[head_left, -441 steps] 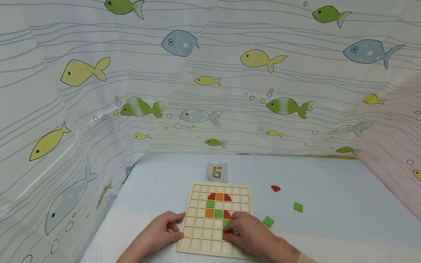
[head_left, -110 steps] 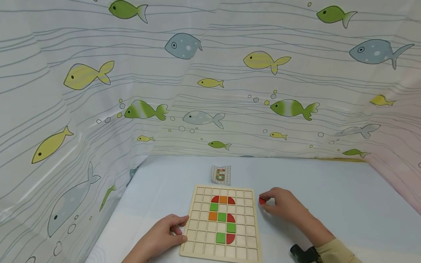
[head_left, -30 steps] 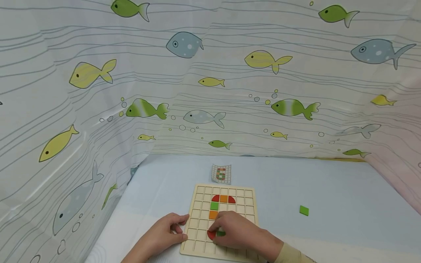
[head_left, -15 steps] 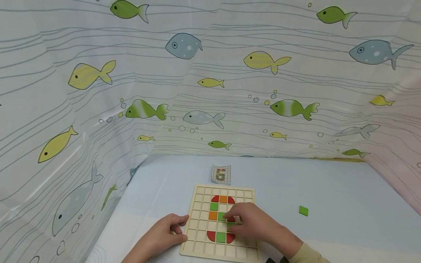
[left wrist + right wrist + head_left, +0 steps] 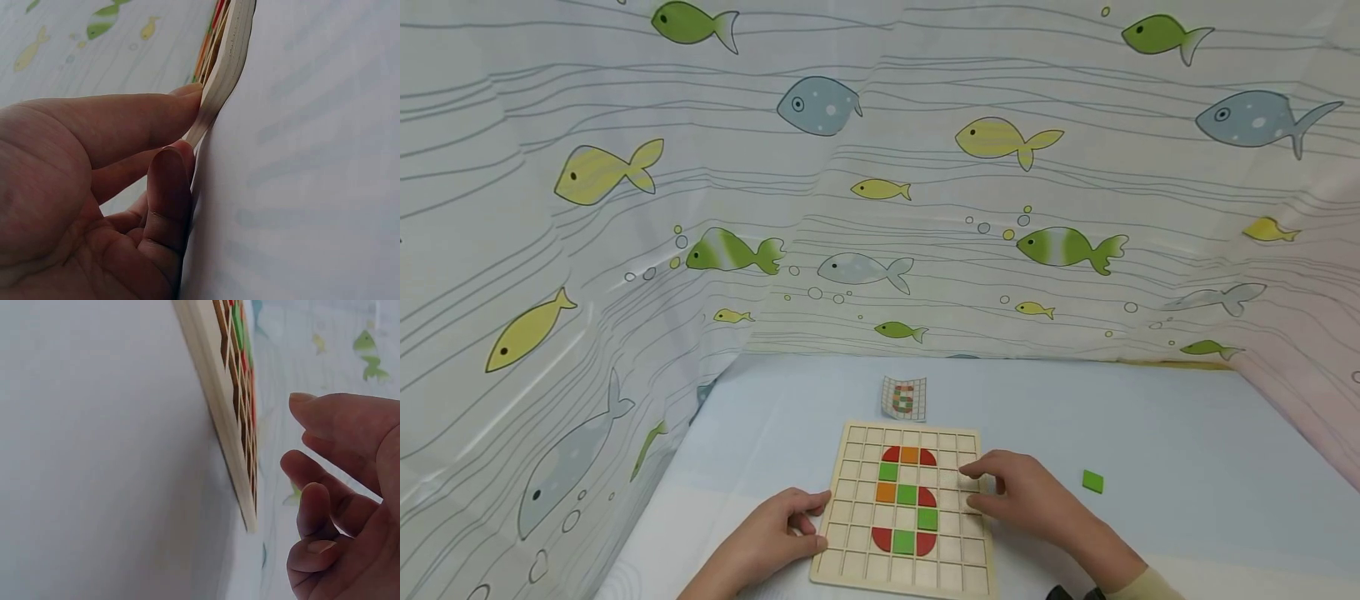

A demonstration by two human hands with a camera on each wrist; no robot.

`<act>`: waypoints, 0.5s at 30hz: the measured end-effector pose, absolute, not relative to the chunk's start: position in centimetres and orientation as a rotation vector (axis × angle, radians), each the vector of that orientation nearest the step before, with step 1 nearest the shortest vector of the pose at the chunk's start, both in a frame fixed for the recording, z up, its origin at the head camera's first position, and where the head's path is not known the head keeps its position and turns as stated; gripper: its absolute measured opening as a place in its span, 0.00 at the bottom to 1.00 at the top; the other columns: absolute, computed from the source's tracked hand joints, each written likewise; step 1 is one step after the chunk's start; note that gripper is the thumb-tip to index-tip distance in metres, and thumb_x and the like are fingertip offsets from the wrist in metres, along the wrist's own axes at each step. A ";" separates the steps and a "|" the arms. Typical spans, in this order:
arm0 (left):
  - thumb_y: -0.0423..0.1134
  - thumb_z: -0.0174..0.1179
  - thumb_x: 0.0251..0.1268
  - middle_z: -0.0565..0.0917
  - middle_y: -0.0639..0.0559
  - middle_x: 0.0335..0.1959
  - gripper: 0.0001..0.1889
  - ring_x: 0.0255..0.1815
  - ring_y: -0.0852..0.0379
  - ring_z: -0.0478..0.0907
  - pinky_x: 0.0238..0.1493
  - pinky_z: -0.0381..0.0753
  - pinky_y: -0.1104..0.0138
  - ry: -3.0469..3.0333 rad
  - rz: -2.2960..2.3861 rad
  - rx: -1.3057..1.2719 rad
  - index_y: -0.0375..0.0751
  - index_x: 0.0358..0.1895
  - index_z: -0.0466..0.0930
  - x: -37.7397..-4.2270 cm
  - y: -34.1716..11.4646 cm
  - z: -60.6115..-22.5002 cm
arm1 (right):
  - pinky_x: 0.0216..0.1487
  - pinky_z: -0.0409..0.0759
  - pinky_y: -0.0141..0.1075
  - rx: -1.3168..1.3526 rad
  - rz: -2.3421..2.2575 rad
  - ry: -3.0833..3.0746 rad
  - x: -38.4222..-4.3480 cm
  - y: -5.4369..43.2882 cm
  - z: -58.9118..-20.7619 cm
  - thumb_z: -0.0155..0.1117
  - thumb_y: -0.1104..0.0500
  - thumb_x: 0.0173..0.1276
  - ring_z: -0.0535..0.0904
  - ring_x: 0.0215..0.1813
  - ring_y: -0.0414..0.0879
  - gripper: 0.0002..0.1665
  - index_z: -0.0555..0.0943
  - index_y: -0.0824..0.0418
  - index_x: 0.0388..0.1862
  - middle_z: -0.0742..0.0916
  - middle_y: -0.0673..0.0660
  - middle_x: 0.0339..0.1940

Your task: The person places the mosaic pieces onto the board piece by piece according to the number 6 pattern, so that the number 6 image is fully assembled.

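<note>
A square wooden grid board [image 5: 850,554] lies on the table in the head view. Red quarter-round, green square and orange square tiles sit in its cells, among them a green tile [image 5: 904,542] between two red ones in the lower part. My left hand [image 5: 778,529] holds the board's left edge; in the left wrist view its fingertips [image 5: 190,103] are on the rim. Over the right edge of the board hovers my right hand [image 5: 1022,492], thumb and fingers parted and nothing between them. The right wrist view shows that hand [image 5: 350,487] above the board's side.
One loose green square tile [image 5: 1093,482] lies on the table to the right of the right hand. Behind the board is a small printed card [image 5: 904,398] with a coloured grid pattern. Fish-patterned sheeting [image 5: 880,233] encloses the back and sides.
A loose red tile and a green tile were brought from the right into the lower row. My right hand has let go of the red one and drawn back right. The left hand stays.
</note>
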State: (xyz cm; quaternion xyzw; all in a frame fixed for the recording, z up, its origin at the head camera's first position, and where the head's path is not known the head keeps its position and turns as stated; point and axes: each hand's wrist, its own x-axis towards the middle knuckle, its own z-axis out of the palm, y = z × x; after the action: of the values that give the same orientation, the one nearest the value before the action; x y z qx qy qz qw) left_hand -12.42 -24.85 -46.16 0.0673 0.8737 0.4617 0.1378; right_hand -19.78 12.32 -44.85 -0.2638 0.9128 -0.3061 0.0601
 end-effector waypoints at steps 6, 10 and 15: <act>0.44 0.75 0.53 0.78 0.54 0.44 0.34 0.35 0.58 0.75 0.33 0.74 0.68 2.530 1.331 0.194 0.37 0.65 0.77 -12.4 -24.8 -46.1 | 0.28 0.71 0.32 -0.746 -0.932 2.841 -19.8 15.0 -45.7 0.76 0.54 0.58 0.69 0.27 0.34 0.22 0.86 0.50 0.53 0.85 0.42 0.44; 0.44 0.75 0.53 0.78 0.53 0.45 0.34 0.35 0.57 0.75 0.32 0.74 0.68 2.519 1.340 0.186 0.37 0.65 0.77 -12.4 -24.8 -46.1 | 0.29 0.71 0.31 -0.731 -0.972 2.880 -19.7 16.7 -46.1 0.76 0.55 0.58 0.69 0.28 0.33 0.22 0.86 0.51 0.53 0.86 0.43 0.44; 0.43 0.75 0.53 0.78 0.53 0.45 0.34 0.35 0.56 0.75 0.32 0.74 0.68 2.508 1.353 0.177 0.36 0.65 0.77 -12.4 -24.8 -46.0 | 0.30 0.70 0.31 -0.665 -0.997 2.918 -19.7 18.3 -46.3 0.76 0.55 0.59 0.69 0.29 0.33 0.21 0.86 0.50 0.53 0.86 0.42 0.44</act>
State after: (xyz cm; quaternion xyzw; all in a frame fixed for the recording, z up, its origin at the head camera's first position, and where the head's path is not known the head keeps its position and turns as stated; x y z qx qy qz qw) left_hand -12.38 -24.78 -46.03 0.0613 0.8694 0.4691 0.1428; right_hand -19.67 18.32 -46.29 -0.2108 0.9250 -0.3161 -0.0066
